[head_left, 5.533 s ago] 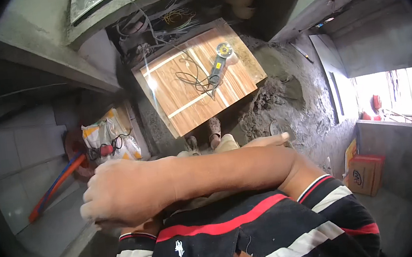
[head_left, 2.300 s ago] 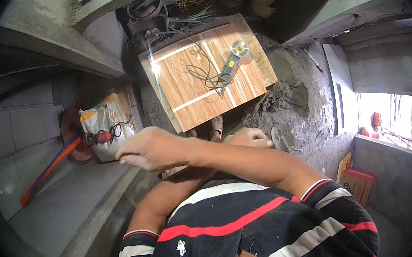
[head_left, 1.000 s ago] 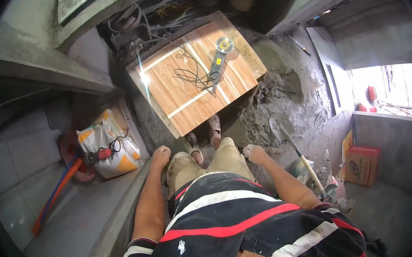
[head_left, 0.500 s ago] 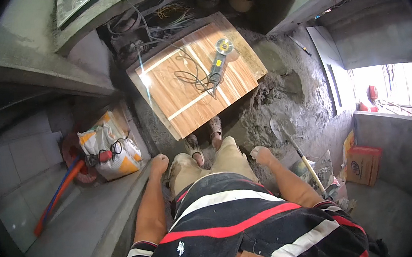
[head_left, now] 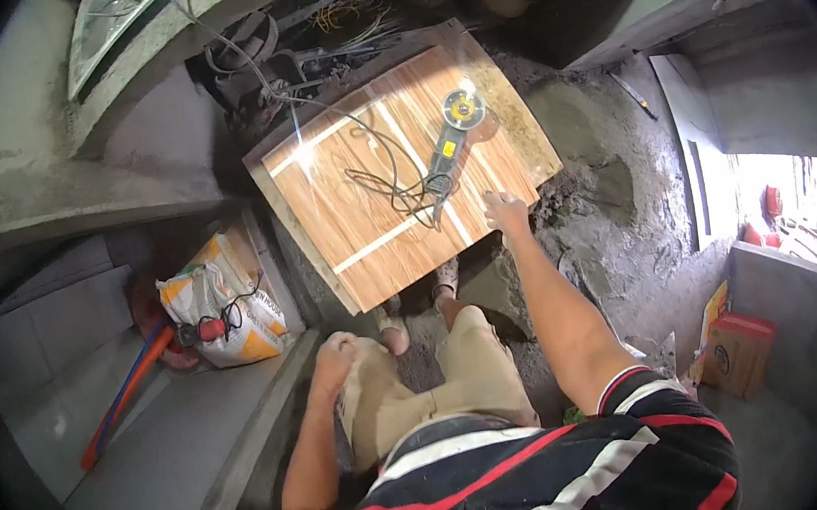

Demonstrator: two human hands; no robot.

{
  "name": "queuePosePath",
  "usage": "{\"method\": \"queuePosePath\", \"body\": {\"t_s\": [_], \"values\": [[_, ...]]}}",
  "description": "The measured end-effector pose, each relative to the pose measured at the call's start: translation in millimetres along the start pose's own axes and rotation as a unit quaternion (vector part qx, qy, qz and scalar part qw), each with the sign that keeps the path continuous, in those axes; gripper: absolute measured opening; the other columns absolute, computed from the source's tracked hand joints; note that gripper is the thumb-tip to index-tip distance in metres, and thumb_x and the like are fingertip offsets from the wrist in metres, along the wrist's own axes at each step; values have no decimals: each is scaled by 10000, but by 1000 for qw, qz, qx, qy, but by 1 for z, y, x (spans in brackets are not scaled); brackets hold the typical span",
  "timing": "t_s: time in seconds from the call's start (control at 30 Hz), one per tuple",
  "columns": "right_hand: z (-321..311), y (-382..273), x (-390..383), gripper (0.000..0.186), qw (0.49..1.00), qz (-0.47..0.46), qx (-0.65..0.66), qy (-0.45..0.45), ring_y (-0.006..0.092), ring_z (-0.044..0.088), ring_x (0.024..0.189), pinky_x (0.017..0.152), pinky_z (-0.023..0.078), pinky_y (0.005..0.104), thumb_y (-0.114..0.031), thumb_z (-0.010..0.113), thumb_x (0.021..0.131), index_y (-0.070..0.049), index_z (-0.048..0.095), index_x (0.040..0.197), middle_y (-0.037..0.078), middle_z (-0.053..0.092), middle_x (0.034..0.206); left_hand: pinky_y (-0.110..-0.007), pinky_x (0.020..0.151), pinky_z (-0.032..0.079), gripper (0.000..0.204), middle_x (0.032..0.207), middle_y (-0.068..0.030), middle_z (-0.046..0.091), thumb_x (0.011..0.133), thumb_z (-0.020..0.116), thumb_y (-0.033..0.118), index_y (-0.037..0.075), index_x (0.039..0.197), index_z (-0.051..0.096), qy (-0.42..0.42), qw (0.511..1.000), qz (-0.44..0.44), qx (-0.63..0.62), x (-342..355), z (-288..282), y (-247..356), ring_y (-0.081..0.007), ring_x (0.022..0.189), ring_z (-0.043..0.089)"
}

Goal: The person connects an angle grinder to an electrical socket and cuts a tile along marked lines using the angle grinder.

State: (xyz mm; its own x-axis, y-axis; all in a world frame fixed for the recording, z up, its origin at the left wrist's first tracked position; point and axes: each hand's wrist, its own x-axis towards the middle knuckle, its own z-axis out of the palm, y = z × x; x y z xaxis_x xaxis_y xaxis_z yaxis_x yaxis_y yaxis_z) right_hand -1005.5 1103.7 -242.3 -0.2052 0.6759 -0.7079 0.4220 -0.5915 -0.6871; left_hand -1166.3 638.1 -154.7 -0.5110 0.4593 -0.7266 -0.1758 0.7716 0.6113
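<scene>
My right hand (head_left: 504,212) reaches over the near right edge of a wood-patterned tile (head_left: 365,220) with pale stripes, fingers apart and holding nothing. Whether the fingertips touch the tile I cannot tell. On the tile lies an angle grinder (head_left: 449,145) with a disc at its far end. Its dark cord (head_left: 392,191) is looped loosely beside it. My left hand (head_left: 335,354) is curled closed beside my left thigh, with nothing visible in it. Under the tile, a larger dusty board (head_left: 540,157) sticks out on the right.
On the left ledge, a white and orange sack (head_left: 220,310) carries a red-handled corded tool (head_left: 209,329). An orange and blue tube (head_left: 125,399) leans nearby. Wet mortar (head_left: 610,184) covers ground at right, with a hand saw (head_left: 633,95) beyond. A cardboard box (head_left: 738,355) stands at far right.
My right hand has moved forward from beside my right thigh to the tile's near edge, its fingers opening from a fist. My left hand has shifted slightly and stays near my left thigh.
</scene>
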Motion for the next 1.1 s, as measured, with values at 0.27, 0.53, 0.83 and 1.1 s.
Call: {"method": "queuePosePath", "body": {"t_s": [0.27, 0.53, 0.83, 1.1], "values": [[86, -21, 103, 641, 958, -75, -247, 128, 232, 726, 956, 820, 549, 345, -352, 852, 840, 68, 660, 1284, 187, 760, 1106, -468, 882, 527, 242, 988, -243, 652, 982, 616, 148, 8, 1176, 654, -45, 951, 297, 79, 177, 131, 196, -433, 974, 652], [135, -6, 165, 652, 984, -89, -142, 63, 226, 734, 908, 817, 568, 388, -385, 888, 781, 28, 693, 1246, 151, 771, 1066, -493, 943, 529, 442, 1219, -237, 651, 985, 592, 130, -9, 1400, 528, 158, 847, 339, 378, 318, 187, 181, -435, 1137, 645], [139, -22, 154, 712, 983, 25, 61, 172, 259, 709, 837, 728, 579, 403, -284, 914, 684, 169, 676, 1179, 168, 708, 1053, -425, 997, 533, 285, 1093, -127, 747, 985, 581, 222, 190, 1161, 803, -83, 880, 152, 442, 271, 112, 108, -299, 1107, 691], [60, -18, 120, 320, 908, -104, 308, 264, 249, 674, 799, 736, 586, 419, -138, 841, 802, 28, 695, 1032, 98, 676, 952, -366, 931, 537, 289, 998, -85, 746, 978, 696, 302, 41, 1096, 734, -14, 989, -25, -146, 265, -48, 13, -198, 976, 687]]}}
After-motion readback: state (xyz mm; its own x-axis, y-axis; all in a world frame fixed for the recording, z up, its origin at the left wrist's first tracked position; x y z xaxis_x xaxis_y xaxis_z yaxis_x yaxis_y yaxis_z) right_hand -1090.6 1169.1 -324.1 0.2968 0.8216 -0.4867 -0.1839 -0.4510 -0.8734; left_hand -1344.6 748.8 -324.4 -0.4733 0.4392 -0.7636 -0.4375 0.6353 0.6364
